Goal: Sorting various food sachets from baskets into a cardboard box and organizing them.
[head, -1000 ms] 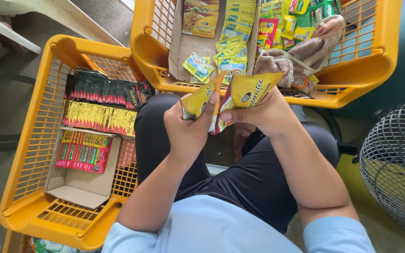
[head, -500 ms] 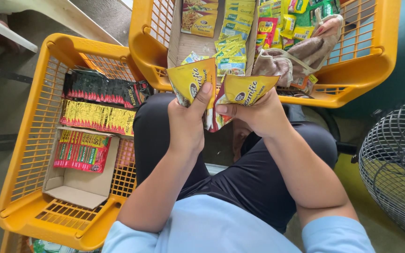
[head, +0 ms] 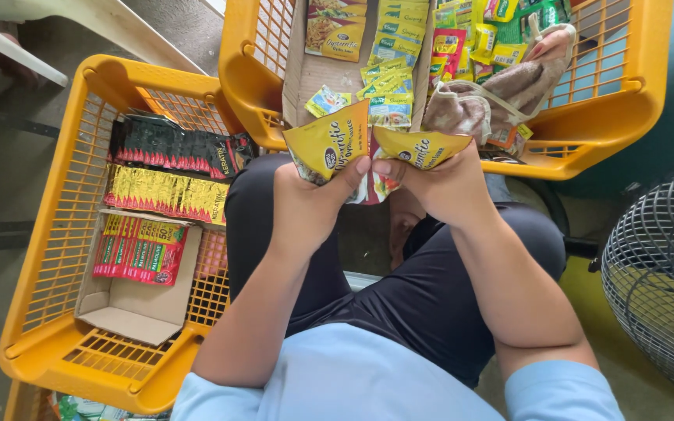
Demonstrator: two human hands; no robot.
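Note:
My left hand [head: 310, 206] grips a yellow food packet [head: 329, 140] by its lower edge, thumb pressed on its front. My right hand [head: 442, 187] holds a second yellow packet [head: 419, 146] right beside it; the two packets touch at their inner edges, and a red-and-white packet shows between them. Both hands are raised above my lap, just in front of the yellow basket [head: 587, 148] ahead of me, which holds a cardboard tray with several small yellow and green sachets [head: 388, 78].
A second yellow basket [head: 56, 257] at my left holds rows of black sachets [head: 173, 148], gold sachets [head: 165, 195] and red sachets in an open carton [head: 138, 300]. A folded cloth [head: 501, 90] lies in the front basket. A wire fan guard [head: 665, 281] stands at right.
The left hand has turned its packet upright so its front faces me and brought it against the right hand's packet. Both hands have stayed over my lap.

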